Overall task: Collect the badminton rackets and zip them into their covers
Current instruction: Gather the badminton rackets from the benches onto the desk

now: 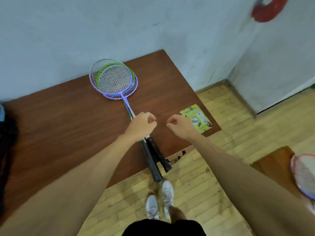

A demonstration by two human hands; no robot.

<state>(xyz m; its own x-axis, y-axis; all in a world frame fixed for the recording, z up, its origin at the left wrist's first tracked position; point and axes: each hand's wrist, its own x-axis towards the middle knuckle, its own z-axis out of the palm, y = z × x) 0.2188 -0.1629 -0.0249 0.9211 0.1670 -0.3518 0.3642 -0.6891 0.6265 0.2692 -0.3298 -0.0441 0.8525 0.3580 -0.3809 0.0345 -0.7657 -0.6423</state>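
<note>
Step in hand: collecting. I judge the gathering part nearly done, and no zipping has begun.
Rackets, stacked: a stack of rackets (114, 80) lies on the counter (68, 125). The heads overlap near the far edge by the wall, and the shafts run back towards me.
Count in the stack: I count four frames: a lilac one on top, then green, blue and a second lilac one underneath. Only two black grips (153, 159) show plainly, jutting over the near edge, so four is my best reading.
Rackets, apart: one red-rimmed racket (304, 174) lies on a second counter (272, 160), well apart at the right.
Covers: I see none. A dark shape (6, 137) at the left edge may be one, but I cannot tell.
Left hand: my left hand (143, 125) is curled over the shafts. I cannot tell whether it grips them or only hovers above.
Right hand: my right hand (179, 126) is curled into a loose fist over bare wood, just beside the left, and holds nothing I can see.
Other things: one yellow-green leaflet (196, 119) lies by the right corner.
Next move: I judge it calls for fetching the lone racket, finding the covers, then sliding in one head at a time.
</note>
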